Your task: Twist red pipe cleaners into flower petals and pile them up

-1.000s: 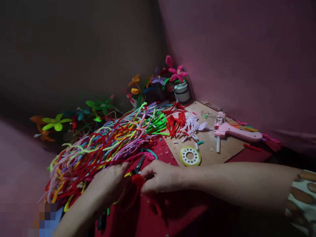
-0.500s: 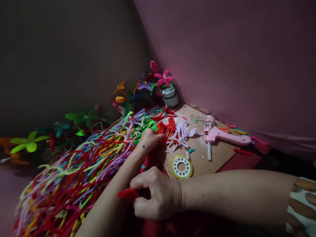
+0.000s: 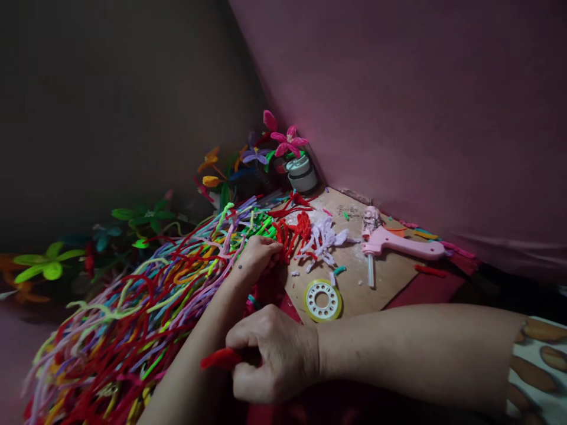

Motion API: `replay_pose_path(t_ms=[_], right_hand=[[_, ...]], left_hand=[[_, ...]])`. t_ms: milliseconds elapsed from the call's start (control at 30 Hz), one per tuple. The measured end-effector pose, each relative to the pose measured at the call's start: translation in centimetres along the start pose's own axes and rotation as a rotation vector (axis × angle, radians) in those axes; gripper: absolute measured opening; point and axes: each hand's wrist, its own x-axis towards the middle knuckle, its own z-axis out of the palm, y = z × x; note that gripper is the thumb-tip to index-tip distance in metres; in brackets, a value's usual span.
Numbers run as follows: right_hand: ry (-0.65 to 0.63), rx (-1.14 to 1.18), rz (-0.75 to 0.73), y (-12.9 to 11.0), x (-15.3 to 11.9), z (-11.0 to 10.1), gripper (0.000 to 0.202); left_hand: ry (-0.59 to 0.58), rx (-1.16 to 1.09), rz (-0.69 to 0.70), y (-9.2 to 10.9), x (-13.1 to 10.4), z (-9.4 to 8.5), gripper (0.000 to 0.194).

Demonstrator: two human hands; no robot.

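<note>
Left hand (image 3: 256,257) has moved forward to the red loops (image 3: 303,226)

Head view: its fingers meet the loops on the board (image 3: 357,298); grip unclear. Right hand (image 3: 277,354) grips a red piece (image 3: 219,358). A light pinch would spare the fuzz.

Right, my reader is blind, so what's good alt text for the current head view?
Left hand at red fuzzy pieces beside a multicoloured stem heap, right hand holding a red strip; beyond, a tape roll and pink glue gun.

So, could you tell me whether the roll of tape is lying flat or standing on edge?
Lying flat: the roll of tape rests on the brown board with its white, holed face up.
</note>
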Motion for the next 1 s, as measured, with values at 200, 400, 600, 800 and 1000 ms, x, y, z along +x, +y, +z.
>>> replay_pose_path(t_ms=[200,400,600,800,1000], right_hand=[[-0.003,-0.014,0.009,0.2,-0.1,0.2,0.017],[-0.006,-0.007,0.016,0.1,-0.1,0.1,0.017],[0.001,-0.015,0.035,0.0,-0.2,0.3,0.017],[-0.051,-0.053,0.056,-0.1,-0.1,0.2,0.016],[-0.054,-0.049,0.041,-0.1,-0.1,0.3,0.015]], left_hand=[[-0.005,-0.025,0.02,-0.1,-0.3,-0.1,0.027],[-0.015,-0.02,0.031,0.1,-0.5,0.1,0.031],[0.102,0.297,0.099,-0.1,0.6,0.7,0.036],[0.158,0.384,0.124,0.1,1.1,1.0,0.025],[0.144,0.351,0.125,-0.3,1.2,1.1,0.024]])
